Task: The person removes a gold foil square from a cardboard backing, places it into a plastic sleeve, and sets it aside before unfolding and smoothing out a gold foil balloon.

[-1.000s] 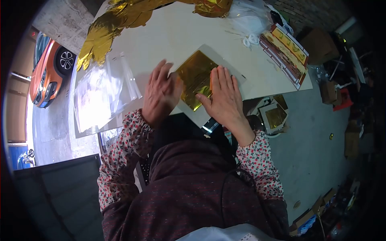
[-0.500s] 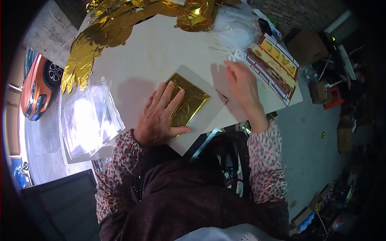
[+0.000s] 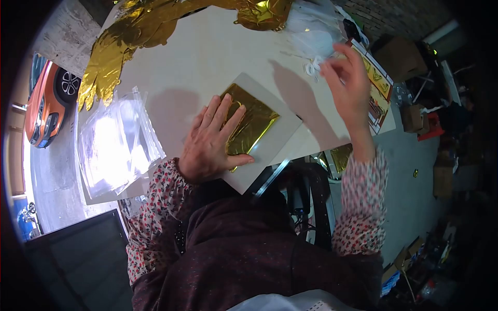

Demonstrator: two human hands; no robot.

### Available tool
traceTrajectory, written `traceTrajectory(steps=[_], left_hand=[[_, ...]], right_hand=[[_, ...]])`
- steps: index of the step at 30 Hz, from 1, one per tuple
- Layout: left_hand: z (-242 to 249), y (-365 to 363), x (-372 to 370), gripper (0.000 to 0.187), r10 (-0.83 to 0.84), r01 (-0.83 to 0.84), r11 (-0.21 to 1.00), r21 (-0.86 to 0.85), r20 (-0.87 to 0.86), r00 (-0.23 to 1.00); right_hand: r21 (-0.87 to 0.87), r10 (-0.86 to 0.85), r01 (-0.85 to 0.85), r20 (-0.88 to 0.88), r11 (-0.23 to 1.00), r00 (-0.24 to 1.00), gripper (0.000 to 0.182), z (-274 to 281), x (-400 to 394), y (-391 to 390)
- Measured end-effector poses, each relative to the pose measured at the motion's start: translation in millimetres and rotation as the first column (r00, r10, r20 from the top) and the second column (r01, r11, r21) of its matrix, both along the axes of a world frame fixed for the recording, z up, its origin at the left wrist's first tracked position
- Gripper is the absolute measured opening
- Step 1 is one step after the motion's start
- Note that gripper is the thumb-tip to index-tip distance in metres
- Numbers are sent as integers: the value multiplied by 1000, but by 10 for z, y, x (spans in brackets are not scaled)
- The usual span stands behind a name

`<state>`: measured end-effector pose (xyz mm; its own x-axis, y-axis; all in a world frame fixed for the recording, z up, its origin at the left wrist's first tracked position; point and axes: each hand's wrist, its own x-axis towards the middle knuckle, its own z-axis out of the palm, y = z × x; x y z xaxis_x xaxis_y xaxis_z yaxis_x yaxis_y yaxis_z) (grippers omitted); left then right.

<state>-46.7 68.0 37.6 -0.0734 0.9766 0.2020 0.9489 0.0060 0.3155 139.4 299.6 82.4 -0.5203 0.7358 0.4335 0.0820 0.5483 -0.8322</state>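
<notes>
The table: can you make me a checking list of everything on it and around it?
Surface: pale wooden table, bare in the middle.
Job's things: folded gold foil sheet on a grey flat board.
Clutter: crumpled gold foil, clear plastic bags, stacked printed cards, white strings.
Hands: left hand flat on the foil; right hand raised near the strings, grip unclear.
Cables: black cable on clothing.
Surroundings: orange car, cardboard boxes on the floor.
</notes>
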Motion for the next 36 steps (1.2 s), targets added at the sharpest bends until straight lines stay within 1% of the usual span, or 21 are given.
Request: traceTrajectory(steps=[1,3,6,9,10,13,16,19,22,25,26,27,28,31,34,36], left_hand=[[-6,-4,-3,96,-3,3,1000,7,-2,1000],[-27,-17,0,95,-6,6,1000,20,-9,1000],[-61,-37,-13,99,-18,17,1000,-20,-23,1000],[-115,-47,-22,92,-21,24,999,40,-76,997],[-120,-43,-37,86,-25,27,999,19,-72,997],[-124,-43,-36,80,-13,13,1000,-4,-65,998],[-131,-31,-28,75,0,-2,1000,-31,-67,998],[-145,-38,-29,73,1,-3,999,-34,-63,998],[-153,-37,-37,70,-3,1,999,-39,-53,999],[-152,-42,-43,68,-10,9,999,-32,-53,999],[-153,-43,-44,68,-12,10,999,-34,-55,998],[-160,-40,-46,69,-13,11,999,-35,-58,998],[-159,-39,-46,69,-15,13,999,-36,-60,998],[-118,-51,-38,73,-18,16,999,-41,-52,999],[-84,-64,-26,80,-14,12,999,-42,-58,998],[-100,-62,-31,84,-25,23,999,-32,-61,998]], right_hand=[[-124,26,-41,-124,991,992,25,-80,152,-164],[-217,-7,-5,-52,976,999,24,-244,403,-532],[-398,-74,23,-114,917,991,22,-463,562,-916],[-528,-81,-63,-245,847,966,20,-676,615,-1147],[-537,-95,-64,-264,841,960,18,-690,617,-1174],[-562,-103,-74,-277,824,955,17,-746,605,-1244],[-513,-135,-5,-237,859,962,15,-764,586,-1294],[-512,-154,21,-219,859,963,14,-765,564,-1348],[-364,-215,129,-204,922,955,12,-802,518,-1366],[-114,-263,251,-105,961,959,11,-865,496,-1351],[71,-272,277,-72,958,960,12,-887,487,-1318],[255,-285,286,-42,924,958,14,-912,472,-1252],[431,-304,281,-15,858,952,15,-921,456,-1205],[572,-385,260,106,778,917,19,-887,377,-1145],[543,-320,197,142,816,937,17,-760,217,-1098],[480,-254,126,212,868,944,21,-700,211,-1081]])
